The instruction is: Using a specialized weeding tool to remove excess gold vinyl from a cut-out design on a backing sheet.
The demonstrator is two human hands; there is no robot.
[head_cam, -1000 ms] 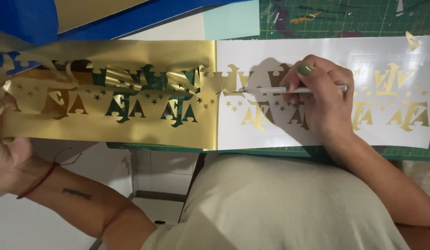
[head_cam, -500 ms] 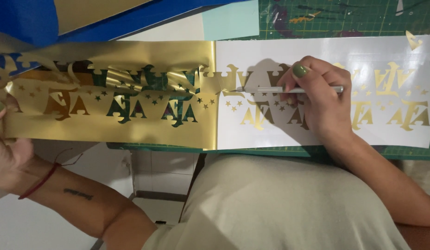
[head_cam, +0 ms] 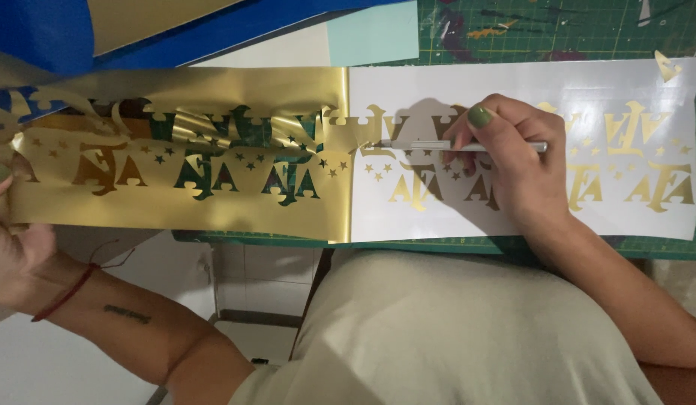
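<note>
Green cutting mat under white backing sheet; right hand fingers clamped on craft knife; left hand fingers pinching gold vinyl.

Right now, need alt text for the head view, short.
A right hand presses a thin silver tool onto a white backing sheet dotted with gold cut-out shapes, while the left hand holds the peeled gold vinyl sheet at its far end, over a green cutting mat.
</note>
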